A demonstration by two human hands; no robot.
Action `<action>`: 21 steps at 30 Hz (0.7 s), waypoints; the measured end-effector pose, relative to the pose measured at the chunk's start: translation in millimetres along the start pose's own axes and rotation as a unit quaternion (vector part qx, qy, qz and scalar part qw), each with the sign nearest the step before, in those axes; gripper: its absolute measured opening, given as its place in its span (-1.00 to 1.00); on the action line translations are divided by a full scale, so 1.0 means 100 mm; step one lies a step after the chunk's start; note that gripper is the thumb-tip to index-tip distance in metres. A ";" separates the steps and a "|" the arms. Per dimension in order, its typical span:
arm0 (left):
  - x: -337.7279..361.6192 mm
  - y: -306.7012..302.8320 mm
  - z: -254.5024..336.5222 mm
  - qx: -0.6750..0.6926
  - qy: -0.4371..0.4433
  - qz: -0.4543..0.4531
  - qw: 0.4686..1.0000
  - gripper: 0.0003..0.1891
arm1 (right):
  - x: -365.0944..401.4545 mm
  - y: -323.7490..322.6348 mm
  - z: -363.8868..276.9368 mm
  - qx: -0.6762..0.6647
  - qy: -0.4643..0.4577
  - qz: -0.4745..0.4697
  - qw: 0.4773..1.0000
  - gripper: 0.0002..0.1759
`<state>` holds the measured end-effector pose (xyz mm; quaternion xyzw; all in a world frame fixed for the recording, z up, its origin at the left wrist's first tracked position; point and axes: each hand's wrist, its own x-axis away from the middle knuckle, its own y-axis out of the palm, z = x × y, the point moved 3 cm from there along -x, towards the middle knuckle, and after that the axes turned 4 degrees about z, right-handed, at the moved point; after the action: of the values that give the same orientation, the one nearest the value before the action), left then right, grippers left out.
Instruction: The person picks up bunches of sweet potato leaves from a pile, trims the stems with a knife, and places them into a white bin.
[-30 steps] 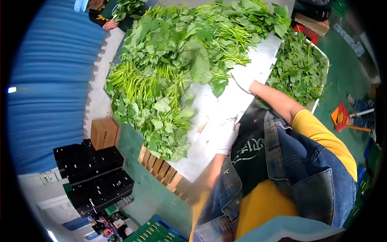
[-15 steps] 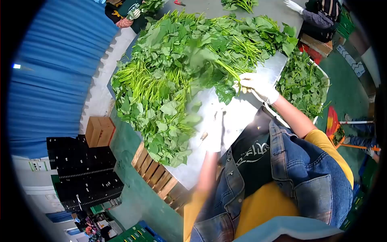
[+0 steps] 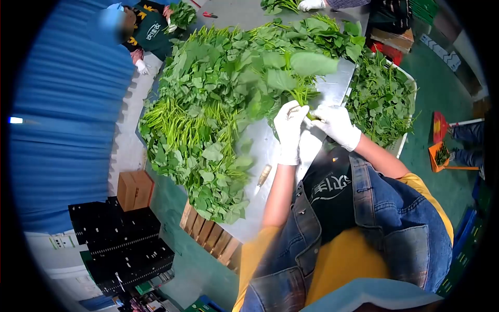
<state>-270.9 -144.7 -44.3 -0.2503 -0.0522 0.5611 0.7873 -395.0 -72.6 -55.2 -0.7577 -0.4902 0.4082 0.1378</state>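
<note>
Both my hands, in white gloves, meet over the near part of the metal table (image 3: 248, 221). My left hand (image 3: 289, 130) is closed around the lower stems of a small bunch of leafy greens (image 3: 299, 83). From the other side, my right hand (image 3: 338, 126) pinches the stem ends of that bunch. Its leaves point away from me and are partly blurred. A knife with a wooden handle (image 3: 264, 176) lies on the metal left of my left forearm. Past my hands spreads a big heap of leafy greens (image 3: 202, 78), with cut stems showing.
A white tub (image 3: 408, 125) of greens stands at the table's right. Across the table are a co-worker in a dark apron (image 3: 153, 31) and another's gloved hand (image 3: 312, 4). Red-handled scissors (image 3: 209, 15) lie at the far side. Wooden pallet slats (image 3: 210, 234) show below the table.
My left hand has risen from the tabletop to the bunch and closed on its stems beside my right hand. The bunch now points more upright. The far co-workers' hands have shifted.
</note>
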 end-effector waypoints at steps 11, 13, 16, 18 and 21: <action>-0.08 0.13 -0.51 -0.157 0.098 -0.026 0.982 -0.90 | -0.04 -0.35 0.34 -0.375 0.281 -0.210 0.858 -0.62; -0.04 0.19 -0.45 -0.149 0.194 -0.027 0.969 -0.90 | -0.06 -0.14 0.27 -0.390 0.262 -0.264 0.842 -0.63; -0.02 0.25 -0.63 0.098 0.077 -0.001 0.992 -0.90 | -0.12 0.13 0.04 -0.242 -0.064 -0.066 0.966 -0.76; 0.06 0.26 -0.50 -0.002 0.134 0.013 0.991 -0.91 | 0.00 0.27 0.24 -0.363 0.335 -0.138 0.858 -0.77; 0.10 0.18 -0.40 0.226 -0.148 0.034 0.962 -0.89 | 0.01 0.24 0.16 -0.364 0.300 -0.083 0.878 -0.77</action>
<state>-268.3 -144.1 -89.7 0.0183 -0.0314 0.6153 0.7874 -391.5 -86.1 -80.4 -0.7968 -0.6008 -0.0590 0.0263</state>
